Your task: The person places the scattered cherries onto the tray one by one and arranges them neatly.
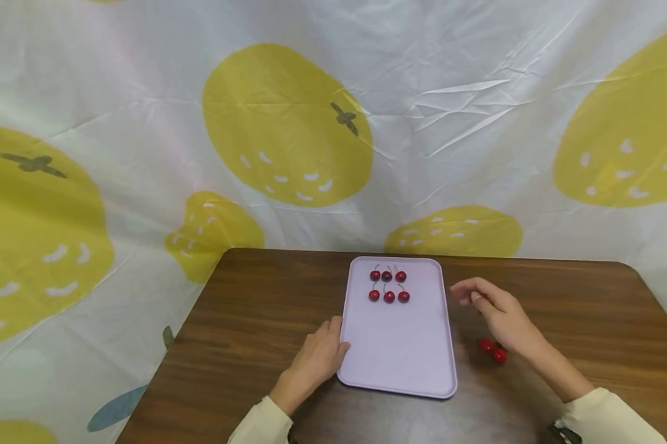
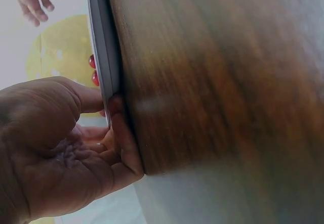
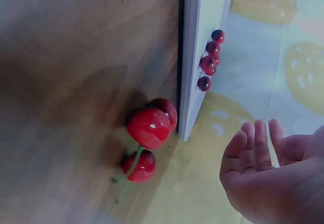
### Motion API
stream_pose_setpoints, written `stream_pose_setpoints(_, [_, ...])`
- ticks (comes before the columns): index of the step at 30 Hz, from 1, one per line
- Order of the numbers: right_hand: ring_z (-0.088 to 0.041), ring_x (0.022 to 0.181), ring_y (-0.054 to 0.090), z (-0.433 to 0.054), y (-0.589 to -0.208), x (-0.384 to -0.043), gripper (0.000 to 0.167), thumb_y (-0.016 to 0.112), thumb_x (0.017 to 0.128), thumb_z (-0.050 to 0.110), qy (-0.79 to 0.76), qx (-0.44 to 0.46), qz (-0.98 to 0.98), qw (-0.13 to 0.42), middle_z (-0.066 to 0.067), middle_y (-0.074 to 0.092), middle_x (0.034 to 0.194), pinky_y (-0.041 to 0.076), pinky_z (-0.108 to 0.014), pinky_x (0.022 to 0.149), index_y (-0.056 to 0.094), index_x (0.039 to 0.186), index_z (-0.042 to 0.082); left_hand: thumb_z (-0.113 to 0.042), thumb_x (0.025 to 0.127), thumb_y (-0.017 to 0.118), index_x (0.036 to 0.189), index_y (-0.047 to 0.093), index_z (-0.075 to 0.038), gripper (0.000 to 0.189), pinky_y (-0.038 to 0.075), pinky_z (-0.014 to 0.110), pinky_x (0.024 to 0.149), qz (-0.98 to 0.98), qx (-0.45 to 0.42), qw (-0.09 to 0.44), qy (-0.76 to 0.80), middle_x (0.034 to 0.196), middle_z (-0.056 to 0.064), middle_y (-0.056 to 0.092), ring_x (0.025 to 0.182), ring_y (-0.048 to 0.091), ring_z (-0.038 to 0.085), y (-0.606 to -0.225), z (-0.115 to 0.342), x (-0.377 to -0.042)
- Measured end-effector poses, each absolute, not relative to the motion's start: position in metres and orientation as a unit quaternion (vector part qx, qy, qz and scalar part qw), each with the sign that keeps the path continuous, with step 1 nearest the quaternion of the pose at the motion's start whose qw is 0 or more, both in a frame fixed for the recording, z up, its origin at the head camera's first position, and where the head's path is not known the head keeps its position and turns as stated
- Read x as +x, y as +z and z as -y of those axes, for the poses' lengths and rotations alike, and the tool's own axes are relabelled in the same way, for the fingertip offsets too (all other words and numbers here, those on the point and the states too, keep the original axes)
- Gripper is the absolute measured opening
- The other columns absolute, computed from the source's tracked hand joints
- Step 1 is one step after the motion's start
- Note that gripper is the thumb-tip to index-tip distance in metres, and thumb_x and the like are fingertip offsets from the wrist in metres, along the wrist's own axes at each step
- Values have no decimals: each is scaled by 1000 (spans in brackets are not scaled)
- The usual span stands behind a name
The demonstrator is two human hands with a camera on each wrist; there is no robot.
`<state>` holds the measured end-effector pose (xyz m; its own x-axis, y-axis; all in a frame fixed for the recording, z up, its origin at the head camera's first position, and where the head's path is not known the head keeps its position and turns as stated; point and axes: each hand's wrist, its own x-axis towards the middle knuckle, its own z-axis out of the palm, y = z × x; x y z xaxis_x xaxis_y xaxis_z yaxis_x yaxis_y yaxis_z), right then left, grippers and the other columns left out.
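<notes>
A pale lilac tray (image 1: 397, 351) lies lengthwise on the table and carries red cherries with stems (image 1: 389, 296) in two rows of three near its far end. My left hand (image 1: 319, 354) grips the tray's left edge; in the left wrist view its thumb (image 2: 91, 98) lies over the rim and the fingers are curled against the side. Right of the tray, my right hand (image 1: 502, 314) hovers with loosely bent fingers and nothing in them. Below it on the table are loose cherries (image 1: 500, 356), three of them in the right wrist view (image 3: 149, 127), with green stems.
The dark wooden table (image 1: 266, 296) has its far edge against a hanging white cloth (image 1: 400, 154) printed with yellow fruit. Bare wood shows to the left of the tray and at the far right.
</notes>
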<state>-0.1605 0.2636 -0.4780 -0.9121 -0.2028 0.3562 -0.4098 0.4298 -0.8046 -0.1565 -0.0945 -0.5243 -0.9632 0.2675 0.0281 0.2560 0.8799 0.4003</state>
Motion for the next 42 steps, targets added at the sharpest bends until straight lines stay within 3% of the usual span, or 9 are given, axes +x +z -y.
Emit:
stream_pose_setpoints(6, [-5, 95, 69, -281, -483, -146, 30, 46, 113, 16, 582, 131, 800, 65, 26, 72, 110, 55, -27, 75, 64, 129, -3, -22, 102, 70, 135, 54, 0, 43, 61, 50, 89, -969, 127, 21, 212, 118, 21, 68, 100, 73, 36, -525, 95, -158])
stream_pose_setpoints(17, [-13, 79, 68, -317, -488, -124, 22, 56, 111, 33, 596, 12, 803, -7, 13, 69, 97, 56, -31, 63, 70, 123, 21, -22, 102, 69, 133, 55, 0, 41, 60, 52, 87, -969, 139, 2, 206, 115, 21, 68, 99, 73, 40, -529, 94, -158])
stream_pose_setpoints(22, [-11, 77, 64, -328, -498, -118, 33, 65, 106, 36, 548, -21, 836, -23, 12, 69, 96, 54, -30, 59, 64, 128, 11, -20, 101, 71, 130, 56, 0, 39, 60, 52, 85, -968, 147, -14, 202, 112, 21, 69, 96, 73, 42, -527, 93, -158])
stream_pose_setpoints(28, [-10, 63, 56, -327, -511, -115, 49, 73, 101, 28, 502, -15, 864, -29, -7, 64, 101, 50, -29, 52, 54, 138, 1, -19, 101, 71, 130, 56, 1, 39, 60, 53, 85, -968, 145, -13, 202, 112, 21, 68, 96, 73, 42, -526, 92, -156])
stream_pose_setpoints(33, [-8, 54, 48, -323, -517, -115, 47, 76, 98, 29, 469, -30, 882, -31, -13, 61, 112, 47, -27, 48, 59, 133, 3, -19, 101, 71, 130, 56, 1, 39, 60, 53, 84, -968, 146, -17, 202, 112, 21, 68, 96, 73, 42, -526, 94, -156])
stream_pose_setpoints(42, [-8, 51, 48, -320, -523, -113, 36, 76, 99, 29, 443, -45, 895, -31, -9, 66, 105, 47, -27, 46, 64, 123, 4, -17, 100, 72, 128, 56, 0, 37, 60, 52, 82, -967, 152, -25, 203, 109, 20, 69, 93, 73, 42, -527, 93, -155])
